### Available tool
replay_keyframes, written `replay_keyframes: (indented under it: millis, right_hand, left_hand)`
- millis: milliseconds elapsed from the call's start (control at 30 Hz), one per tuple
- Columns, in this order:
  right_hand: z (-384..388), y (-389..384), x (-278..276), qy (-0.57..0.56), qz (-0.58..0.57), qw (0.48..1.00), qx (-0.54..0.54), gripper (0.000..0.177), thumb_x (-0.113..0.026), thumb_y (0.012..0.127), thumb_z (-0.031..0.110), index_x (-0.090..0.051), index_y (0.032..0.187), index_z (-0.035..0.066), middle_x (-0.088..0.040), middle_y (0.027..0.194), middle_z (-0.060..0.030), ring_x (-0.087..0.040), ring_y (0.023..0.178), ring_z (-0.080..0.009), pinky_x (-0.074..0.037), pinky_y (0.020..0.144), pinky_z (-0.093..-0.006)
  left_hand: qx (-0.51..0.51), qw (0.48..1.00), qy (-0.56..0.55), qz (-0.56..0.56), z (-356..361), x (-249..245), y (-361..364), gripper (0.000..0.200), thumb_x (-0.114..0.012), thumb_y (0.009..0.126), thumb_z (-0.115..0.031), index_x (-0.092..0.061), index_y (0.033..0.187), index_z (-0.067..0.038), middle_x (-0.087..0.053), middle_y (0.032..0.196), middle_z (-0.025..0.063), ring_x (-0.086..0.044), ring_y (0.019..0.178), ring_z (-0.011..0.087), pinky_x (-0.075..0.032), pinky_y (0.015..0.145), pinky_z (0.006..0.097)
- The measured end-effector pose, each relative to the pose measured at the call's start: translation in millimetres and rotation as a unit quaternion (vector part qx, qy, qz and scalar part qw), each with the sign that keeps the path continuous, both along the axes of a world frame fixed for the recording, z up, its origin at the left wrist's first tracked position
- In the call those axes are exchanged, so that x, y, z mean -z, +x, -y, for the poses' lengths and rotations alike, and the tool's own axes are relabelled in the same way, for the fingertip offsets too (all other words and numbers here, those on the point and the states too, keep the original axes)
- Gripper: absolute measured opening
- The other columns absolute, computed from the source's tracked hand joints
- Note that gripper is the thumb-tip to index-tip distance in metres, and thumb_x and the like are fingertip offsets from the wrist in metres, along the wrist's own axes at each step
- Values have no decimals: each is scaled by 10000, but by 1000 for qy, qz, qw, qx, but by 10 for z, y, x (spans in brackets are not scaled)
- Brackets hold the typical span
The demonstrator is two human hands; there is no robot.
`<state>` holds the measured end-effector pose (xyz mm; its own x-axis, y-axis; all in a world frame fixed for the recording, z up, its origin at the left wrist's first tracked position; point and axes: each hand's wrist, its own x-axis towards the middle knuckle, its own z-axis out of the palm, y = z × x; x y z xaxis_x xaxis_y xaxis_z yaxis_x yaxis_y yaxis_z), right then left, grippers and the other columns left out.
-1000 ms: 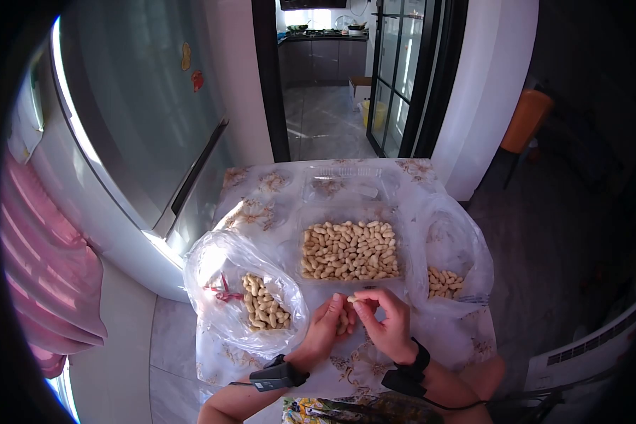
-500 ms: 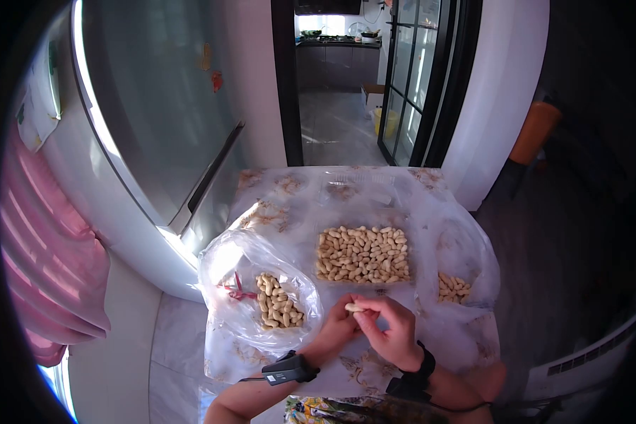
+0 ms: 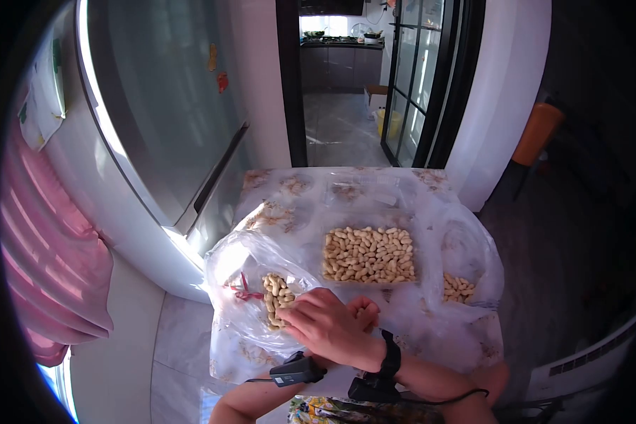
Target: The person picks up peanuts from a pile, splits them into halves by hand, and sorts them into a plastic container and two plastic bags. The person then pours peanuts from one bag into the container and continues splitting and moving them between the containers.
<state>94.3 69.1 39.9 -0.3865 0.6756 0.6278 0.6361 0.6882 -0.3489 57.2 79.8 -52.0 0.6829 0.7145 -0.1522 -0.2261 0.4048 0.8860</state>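
Observation:
My right hand (image 3: 328, 326) crosses over my left wrist, its fingers stretched down to the peanuts (image 3: 275, 291) in the clear plastic bag on the left. Those fingertips touch the pile, and no peanut shows lifted in them. Partly covered by the right forearm and hand, my left hand (image 3: 367, 316) is curled closed just in front of the tray, with what looks like a peanut (image 3: 360, 311) in it. Behind both hands sits a clear plastic tray (image 3: 369, 284) filled with peanuts in their shells.
On the right of the patterned table (image 3: 261, 173) lies another clear bag (image 3: 466, 244) with some peanuts (image 3: 458, 288) in it. A clear lid (image 3: 364, 189) rests behind the tray. The fridge (image 3: 169, 106) borders the left side; a doorway opens beyond.
My right hand has moved left from beside my left hand, where it pinched a peanut, to the left bag's peanuts. My left hand has shifted slightly right and curled.

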Motion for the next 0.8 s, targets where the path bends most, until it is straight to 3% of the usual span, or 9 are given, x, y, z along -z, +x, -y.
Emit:
replay_keyframes:
  millis: [67, 267, 300, 333, 400, 433, 500, 633, 800]
  right_hand:
    - [33, 69, -25, 6, -13, 1000, 6, 277, -760, 751, 104, -684, 1017, 87, -663, 898, -16, -616, 897, -206, -480, 827, -352]
    - [227, 714, -22, 22, -80, 991, 101, 219, -737, 783, 41, -680, 994, 60, -669, 878, -55, -625, 826, -253, -487, 743, -374]
    - [253, 821, 20, 14, -83, 990, 115, 222, -735, 779, 27, -677, 991, 59, -667, 863, -60, -622, 806, -258, -481, 732, -371]
    - [278, 923, 75, 7, -86, 988, 128, 224, -733, 775, 13, -674, 987, 57, -665, 847, -65, -619, 786, -263, -474, 721, -368]
    - [327, 1053, 176, -13, -94, 986, 139, 198, -738, 771, 22, -678, 955, 61, -666, 842, -58, -612, 794, -258, -465, 733, -359]
    - [347, 1079, 194, -24, -77, 988, 131, 189, -744, 762, 28, -679, 936, 63, -667, 844, -52, -609, 803, -255, -463, 742, -357]
    - [365, 1092, 255, -27, -41, 992, 113, 159, -746, 773, 94, -677, 916, 79, -662, 881, -26, -608, 870, -241, -462, 781, -358]
    - [370, 1034, 312, -66, -59, 993, 74, 186, -744, 757, 96, -672, 928, 72, -661, 971, -42, -609, 931, -256, -481, 829, -374]
    - [399, 1118, 364, -105, -97, 987, 70, 216, -736, 760, 55, -675, 967, 55, -666, 971, -66, -620, 916, -274, -498, 795, -381]
  left_hand:
    - [-22, 999, 26, 15, -9, 17, -16, 150, -548, 1012, -230, -562, 1014, -80, -569, 824, -1, -511, 711, 68, -417, 589, 224]
    - [-27, 983, 54, -175, 15, -266, -161, 227, -484, 1015, -234, -606, 1059, -48, -638, 1041, 97, -602, 964, 182, -501, 786, 335]
    - [-49, 994, 6, -93, 21, -170, -84, 356, -448, 1040, -368, -575, 1107, -42, -634, 968, 82, -602, 836, 157, -488, 673, 298]
    - [-47, 995, 6, -91, 24, -116, -68, 356, -448, 1040, -368, -575, 1107, -42, -634, 968, 82, -602, 836, 157, -488, 673, 298]
    - [-18, 996, -86, 16, 1, -228, -100, 572, -299, 1037, -561, -556, 1140, -61, -578, 819, -13, -498, 651, 83, -357, 533, 222]
    - [-4, 998, -67, 20, -12, -222, -107, 650, -269, 1004, -636, -522, 1218, -76, -575, 822, -18, -499, 662, 65, -372, 549, 197]
    - [-12, 997, -76, -4, -14, -225, -108, 661, -272, 999, -646, -516, 1240, -81, -578, 835, -18, -504, 671, 62, -382, 563, 195]
    - [-9, 995, -88, -47, -31, -204, -127, 684, -274, 984, -672, -492, 1297, -104, -579, 868, -23, -514, 699, 53, -409, 610, 191]
    - [2, 996, -67, -64, 2, -280, -110, 645, -289, 995, -649, -500, 1279, -110, -561, 858, -27, -511, 703, 55, -405, 620, 198]
